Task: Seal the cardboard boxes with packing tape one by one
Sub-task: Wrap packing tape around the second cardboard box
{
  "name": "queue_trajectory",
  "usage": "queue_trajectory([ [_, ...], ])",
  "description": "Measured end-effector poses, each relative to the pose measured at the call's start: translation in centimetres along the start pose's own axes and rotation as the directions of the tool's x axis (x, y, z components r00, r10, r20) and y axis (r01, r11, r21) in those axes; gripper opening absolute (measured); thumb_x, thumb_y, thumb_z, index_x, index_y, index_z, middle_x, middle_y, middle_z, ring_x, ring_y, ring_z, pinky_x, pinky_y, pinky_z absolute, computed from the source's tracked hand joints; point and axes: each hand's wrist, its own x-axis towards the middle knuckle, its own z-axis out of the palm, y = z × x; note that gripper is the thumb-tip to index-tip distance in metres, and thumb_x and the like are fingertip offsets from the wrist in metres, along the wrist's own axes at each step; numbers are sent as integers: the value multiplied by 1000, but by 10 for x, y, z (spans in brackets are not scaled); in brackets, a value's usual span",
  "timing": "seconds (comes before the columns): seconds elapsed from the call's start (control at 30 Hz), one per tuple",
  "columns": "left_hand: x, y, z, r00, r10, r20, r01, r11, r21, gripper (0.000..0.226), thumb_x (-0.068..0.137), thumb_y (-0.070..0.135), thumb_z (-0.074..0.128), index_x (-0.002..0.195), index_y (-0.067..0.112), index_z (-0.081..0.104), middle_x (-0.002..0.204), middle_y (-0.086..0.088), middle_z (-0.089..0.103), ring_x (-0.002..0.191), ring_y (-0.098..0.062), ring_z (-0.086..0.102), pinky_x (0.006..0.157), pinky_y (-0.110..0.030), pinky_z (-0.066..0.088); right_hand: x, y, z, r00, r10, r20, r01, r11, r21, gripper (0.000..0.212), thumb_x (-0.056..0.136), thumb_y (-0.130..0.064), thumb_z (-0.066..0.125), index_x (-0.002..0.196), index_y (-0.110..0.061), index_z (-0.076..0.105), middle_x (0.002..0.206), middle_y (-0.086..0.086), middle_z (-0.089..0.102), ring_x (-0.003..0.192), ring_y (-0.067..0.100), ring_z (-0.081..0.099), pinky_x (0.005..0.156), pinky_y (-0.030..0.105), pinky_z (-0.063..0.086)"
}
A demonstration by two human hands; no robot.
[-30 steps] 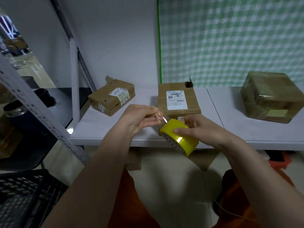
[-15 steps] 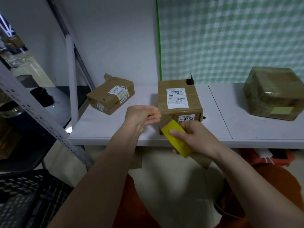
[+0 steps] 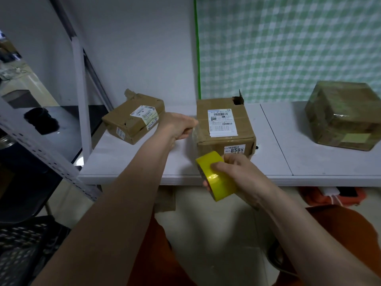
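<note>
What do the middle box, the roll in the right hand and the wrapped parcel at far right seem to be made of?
Middle box: matte brown cardboard, creased, with a torn corner and white paper labels.
Tape roll: glossy yellow plastic film, judging by its highlight.
Parcel at far right: probably cardboard under shiny clear tape or wrap, judging by its glints.

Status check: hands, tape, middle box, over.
Left hand pinches clear tape end at middle box left edge. Right hand grips yellow tape roll. Nothing in the way.

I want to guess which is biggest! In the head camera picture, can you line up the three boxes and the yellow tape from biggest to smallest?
1. Right box and middle box: look about alike, too close to rank.
2. Left box.
3. Tape, though it is nearest the camera.
</note>
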Motion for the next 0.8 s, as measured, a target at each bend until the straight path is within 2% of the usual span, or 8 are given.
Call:
queue_trajectory([
  [0.1,11,2,6,999,28,-35,-23,994,111,16,72,4,80,67,10,65,68,-9,59,55,-14,48,67,-29,50,5,-1,3,1000,9,14,-10,998,58,9,91,-8,57,95,0,53,80,24,69,80,41,68,79,53,54],
  [0.17,19,3,8,999,32,-31,-27,988,149,16,69,7,83,71,11,67,66,-4,61,58,-12,51,66,-27,52,7,-4,5,1000,15,4,-16,995,99,11,91,-9,57,95,1,53,83,27,69,78,40,69,76,49,56],
  [0.27,31,4,7,1000,23,-16,-21,990,140,29,66,12,87,85,12,65,68,2,58,56,-7,52,53,-18,50,10,-8,8,1000,6,-28,-3,993,119,23,92,-10,56,103,10,53,85,28,69,72,36,69,67,41,57],
  [0.4,43,4,12,1000,14,-1,-14,990,141,30,64,12,88,73,15,59,68,1,58,58,-8,51,52,-19,47,16,-14,11,997,-2,-73,10,995,103,38,93,-12,55,117,16,47,88,29,69,73,35,69,72,44,57],
  [0.53,51,0,17,1000,7,13,-8,992,122,24,65,10,86,66,15,63,64,1,61,59,-10,52,53,-17,45,21,-18,11,993,-5,-120,15,997,77,38,93,-12,55,115,18,48,89,30,69,76,37,68,78,50,55],
  [0.7,57,-7,15,1000,-1,12,0,998,69,19,69,11,84,68,17,66,69,5,64,62,-3,55,54,-16,44,26,-20,4,989,15,-146,-3,997,81,28,92,-11,57,104,14,55,83,29,69,65,31,70,62,39,59],
  [0.8,56,-10,11,1000,-18,-21,18,1000,9,14,73,11,82,76,13,68,70,7,62,55,2,54,48,-12,43,28,-24,-3,985,10,-170,-2,999,47,18,92,-13,58,96,5,60,66,15,69,55,22,68,50,27,55],
])
